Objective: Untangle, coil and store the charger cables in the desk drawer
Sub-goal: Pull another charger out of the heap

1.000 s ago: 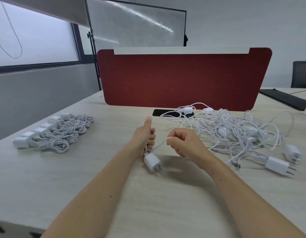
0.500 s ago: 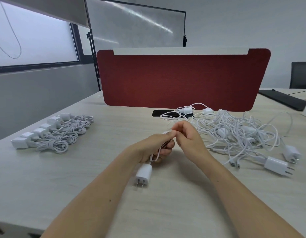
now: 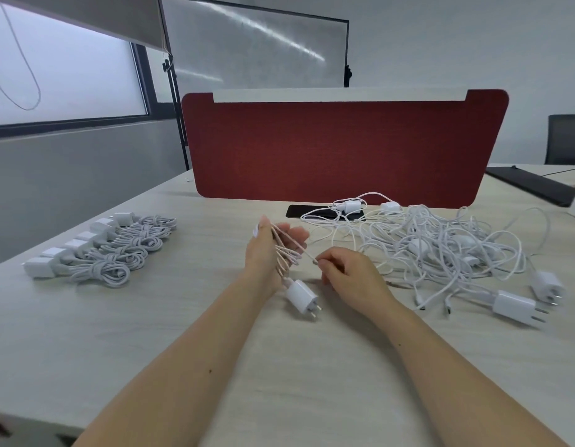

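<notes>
My left hand [image 3: 270, 253] is held up over the desk with thumb and fingers spread, and a white charger cable [image 3: 287, 253] is wound in several loops around it. The cable's white plug adapter [image 3: 301, 296] hangs below the heel of that hand. My right hand [image 3: 350, 275] pinches the free end of the same cable just right of the loops. A tangled pile of white cables and adapters [image 3: 441, 250] lies to the right. Several coiled chargers [image 3: 102, 250] sit in a row at the left. No drawer is in view.
A red divider panel [image 3: 344, 146] stands across the back of the wooden desk [image 3: 150, 333]. A black phone-like slab [image 3: 312, 210] lies in front of it. Two loose adapters [image 3: 518, 306] lie at the right, and a dark laptop [image 3: 537, 185] sits far right.
My left hand has opened and turned upright, with more cable loops now around it. My right hand has drawn the cable end down and to the right. The adapter swung right.
</notes>
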`<state>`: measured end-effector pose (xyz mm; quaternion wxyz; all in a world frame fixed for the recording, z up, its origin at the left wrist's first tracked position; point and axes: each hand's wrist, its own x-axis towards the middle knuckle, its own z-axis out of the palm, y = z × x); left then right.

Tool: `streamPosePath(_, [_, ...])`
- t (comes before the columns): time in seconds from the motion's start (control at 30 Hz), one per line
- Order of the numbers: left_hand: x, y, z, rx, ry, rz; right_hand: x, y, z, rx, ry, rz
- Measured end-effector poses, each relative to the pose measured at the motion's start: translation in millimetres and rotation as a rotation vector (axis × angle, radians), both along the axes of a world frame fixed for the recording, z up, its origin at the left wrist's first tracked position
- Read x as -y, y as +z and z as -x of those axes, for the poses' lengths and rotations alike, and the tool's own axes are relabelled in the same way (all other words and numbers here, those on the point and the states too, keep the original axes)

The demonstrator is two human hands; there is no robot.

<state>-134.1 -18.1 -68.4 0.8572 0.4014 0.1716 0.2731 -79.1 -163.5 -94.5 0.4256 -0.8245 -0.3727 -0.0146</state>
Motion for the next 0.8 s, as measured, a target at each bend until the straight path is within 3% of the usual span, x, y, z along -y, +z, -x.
streamPosePath(0.03, [-1, 2, 1, 0.017, 0.028, 0.092, 0, 1, 3, 0.026, 0.006, 0.048])
streamPosePath(0.1, [-9, 3, 4, -0.057, 0.12, 0.096, 1, 3, 6, 0.094, -0.019, 0.142])
streamPosePath(0.2, [-21, 2, 9, -0.209, 0.23, -0.1, 4, 7, 7, 0.089, -0.075, 0.156])
streamPosePath(0.3, [-22, 2, 10, -0.322, 0.215, -0.293, 4, 9, 9, -0.11, 0.018, -0.026])
streamPosePath(0.4, [-16, 0, 8, -0.443, 0.047, -0.508, 2, 14, 11, -0.234, 0.137, -0.237])
streamPosePath(0.5, [-6, -1, 9, -0.514, -0.214, -0.691, 0, 14, 6, -0.218, 0.143, -0.361])
streamPosePath(0.67, [10, 5, 18, -0.506, -0.632, -0.589, 0, 7, -4, -0.118, 0.001, -0.468])
streamPosePath(0.8, [11, 6, 20, -0.491, -0.745, -0.579, 2, 8, -9, -0.153, -0.026, -0.566])
